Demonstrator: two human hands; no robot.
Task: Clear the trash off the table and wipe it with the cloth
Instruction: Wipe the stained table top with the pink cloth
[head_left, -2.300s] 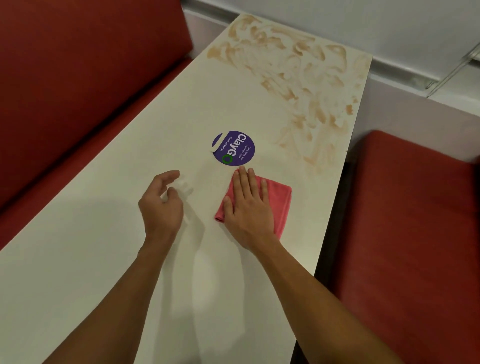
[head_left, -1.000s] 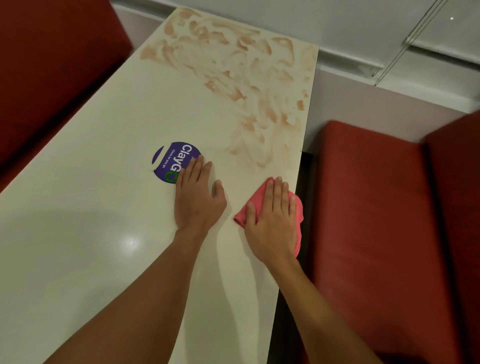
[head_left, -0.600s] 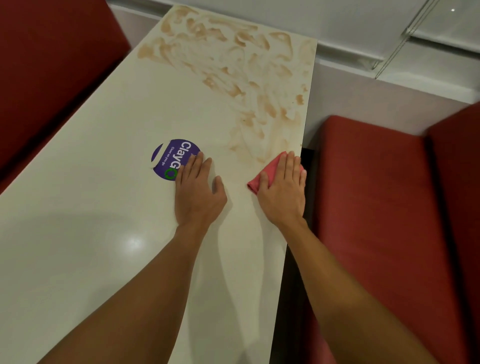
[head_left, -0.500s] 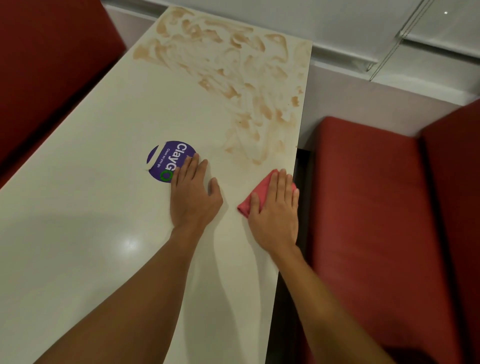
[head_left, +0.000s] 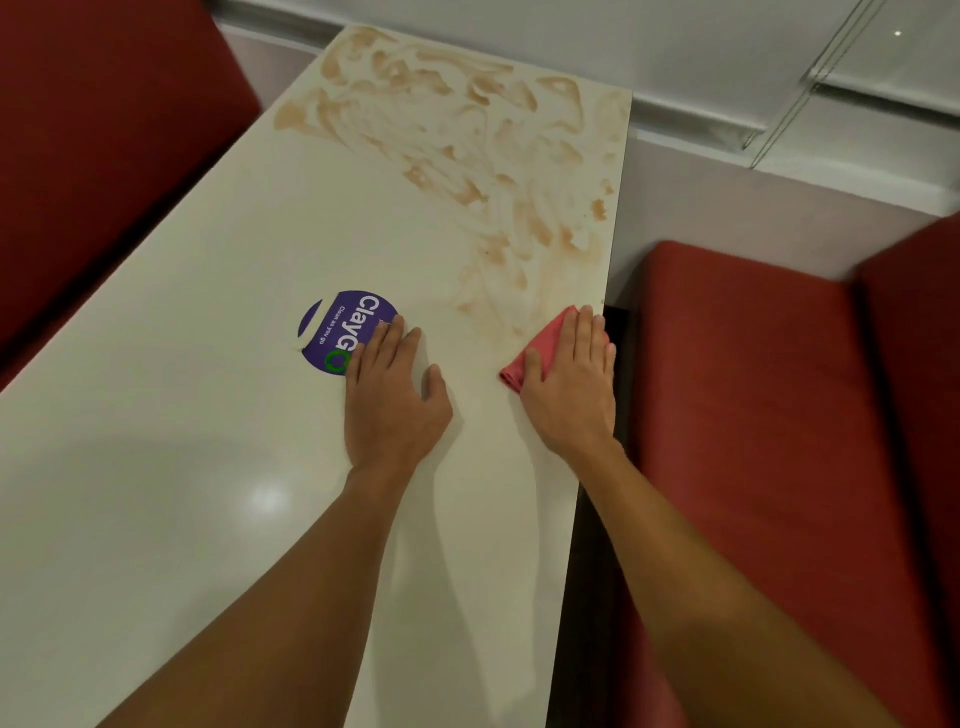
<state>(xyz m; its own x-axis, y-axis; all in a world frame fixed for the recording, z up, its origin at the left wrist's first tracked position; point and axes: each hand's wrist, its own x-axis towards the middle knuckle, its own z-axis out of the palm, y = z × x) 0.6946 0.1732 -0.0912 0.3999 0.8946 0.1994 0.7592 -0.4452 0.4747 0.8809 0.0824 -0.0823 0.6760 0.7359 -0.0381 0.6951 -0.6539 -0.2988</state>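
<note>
A long white table (head_left: 182, 364) runs away from me. Brown smears (head_left: 483, 156) cover its far right part. My right hand (head_left: 571, 384) lies flat with straight fingers on a folded pink cloth (head_left: 540, 343) at the table's right edge, just below the smears. Most of the cloth is hidden under the hand. My left hand (head_left: 392, 400) rests flat on the tabletop, its fingertips over the edge of a round purple sticker (head_left: 337, 327).
Red bench seats flank the table, one on the right (head_left: 753, 415) and one on the left (head_left: 104, 130). A pale wall with a ledge (head_left: 779, 171) stands beyond the table's far end.
My right hand has slid the cloth back and forth along the right edge and is now a little farther up. My left hand has stayed flat by the sticker.
</note>
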